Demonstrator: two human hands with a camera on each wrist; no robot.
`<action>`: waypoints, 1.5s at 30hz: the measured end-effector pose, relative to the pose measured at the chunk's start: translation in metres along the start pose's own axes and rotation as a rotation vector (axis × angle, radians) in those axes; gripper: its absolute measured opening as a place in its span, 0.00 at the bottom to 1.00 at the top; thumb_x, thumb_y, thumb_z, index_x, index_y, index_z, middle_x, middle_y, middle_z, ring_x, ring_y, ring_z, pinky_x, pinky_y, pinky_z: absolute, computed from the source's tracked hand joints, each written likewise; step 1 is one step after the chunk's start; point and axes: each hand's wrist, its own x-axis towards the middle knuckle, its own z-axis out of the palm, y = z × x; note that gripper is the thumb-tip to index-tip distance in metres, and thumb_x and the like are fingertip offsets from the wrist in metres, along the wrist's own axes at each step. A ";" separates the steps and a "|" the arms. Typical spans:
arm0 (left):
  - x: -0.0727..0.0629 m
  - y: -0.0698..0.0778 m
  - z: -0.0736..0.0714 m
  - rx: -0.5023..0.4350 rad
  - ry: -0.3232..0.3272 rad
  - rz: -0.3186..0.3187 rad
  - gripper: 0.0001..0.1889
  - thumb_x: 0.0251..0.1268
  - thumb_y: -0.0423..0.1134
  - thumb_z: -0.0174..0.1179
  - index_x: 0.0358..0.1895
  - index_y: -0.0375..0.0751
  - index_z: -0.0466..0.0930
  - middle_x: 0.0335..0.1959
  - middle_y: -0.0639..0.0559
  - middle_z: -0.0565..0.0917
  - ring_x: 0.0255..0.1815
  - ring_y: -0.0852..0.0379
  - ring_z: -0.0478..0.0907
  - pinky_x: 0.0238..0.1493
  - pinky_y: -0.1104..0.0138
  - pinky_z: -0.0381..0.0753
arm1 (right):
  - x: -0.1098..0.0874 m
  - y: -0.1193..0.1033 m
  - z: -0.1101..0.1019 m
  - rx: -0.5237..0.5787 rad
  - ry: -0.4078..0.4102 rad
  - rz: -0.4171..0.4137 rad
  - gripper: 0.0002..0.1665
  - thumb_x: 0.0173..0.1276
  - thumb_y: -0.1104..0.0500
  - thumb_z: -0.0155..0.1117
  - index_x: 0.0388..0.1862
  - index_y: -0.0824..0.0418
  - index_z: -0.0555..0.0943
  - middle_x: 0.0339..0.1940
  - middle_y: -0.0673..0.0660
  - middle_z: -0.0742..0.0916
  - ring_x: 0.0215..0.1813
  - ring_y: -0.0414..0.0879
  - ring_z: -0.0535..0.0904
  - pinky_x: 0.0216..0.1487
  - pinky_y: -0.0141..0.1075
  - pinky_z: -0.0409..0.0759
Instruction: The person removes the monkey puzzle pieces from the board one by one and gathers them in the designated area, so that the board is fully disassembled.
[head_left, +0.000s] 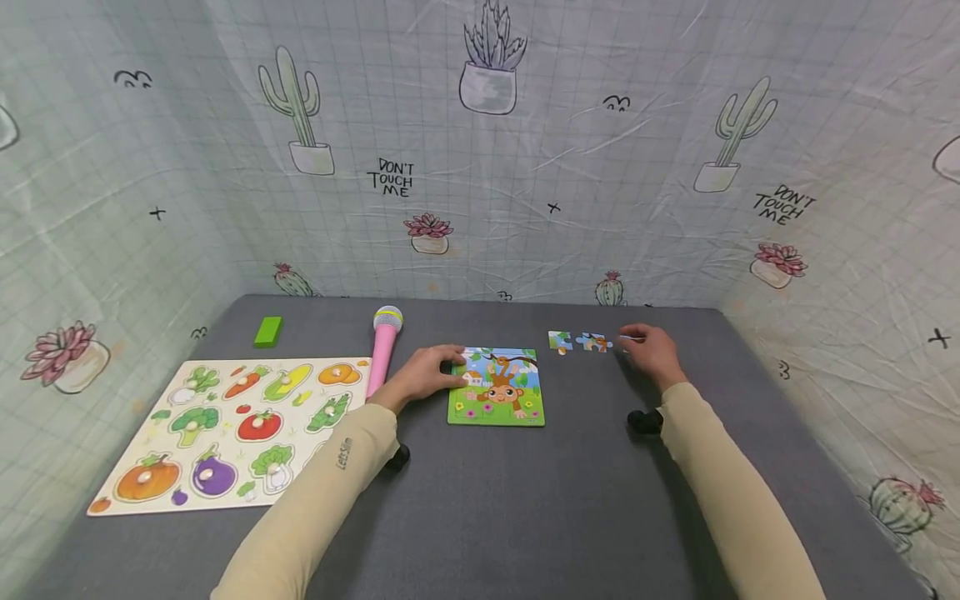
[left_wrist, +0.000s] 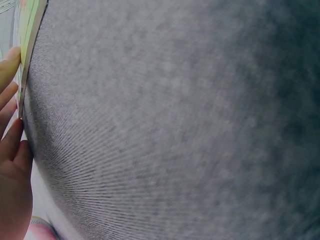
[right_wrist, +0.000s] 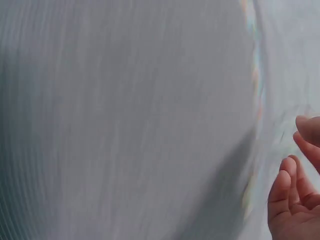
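A square monkey jigsaw puzzle (head_left: 496, 408) lies in a green-bordered tray at the middle of the table. My left hand (head_left: 420, 375) rests against its upper left side, thumb and fingers touching the edge. In the left wrist view, the fingers (left_wrist: 11, 145) lie along the tray's thin edge. To the right, my right hand (head_left: 654, 354) pinches a small puzzle piece (head_left: 632, 338), seen nearly edge-on. Beside that hand lie loose joined puzzle pieces (head_left: 595, 342) and another puzzle piece (head_left: 559, 340). The right wrist view is blurred and shows mainly the fingers (right_wrist: 282, 187).
A wooden vegetable board (head_left: 243, 450) with knobbed pieces lies at the left, partly under my left sleeve. A pink toy microphone (head_left: 382, 346) lies behind my left wrist. A green block (head_left: 267, 332) sits at the back left. A patterned cloth (head_left: 495, 183) rises behind the table.
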 end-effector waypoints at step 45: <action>-0.011 -0.006 -0.004 0.039 -0.025 0.097 0.25 0.57 0.43 0.71 0.56 0.34 0.80 0.68 0.43 0.72 0.71 0.44 0.65 0.70 0.53 0.63 | -0.049 -0.152 0.133 -0.085 -0.387 -0.344 0.17 0.64 0.59 0.70 0.51 0.62 0.83 0.44 0.58 0.81 0.43 0.48 0.74 0.46 0.43 0.76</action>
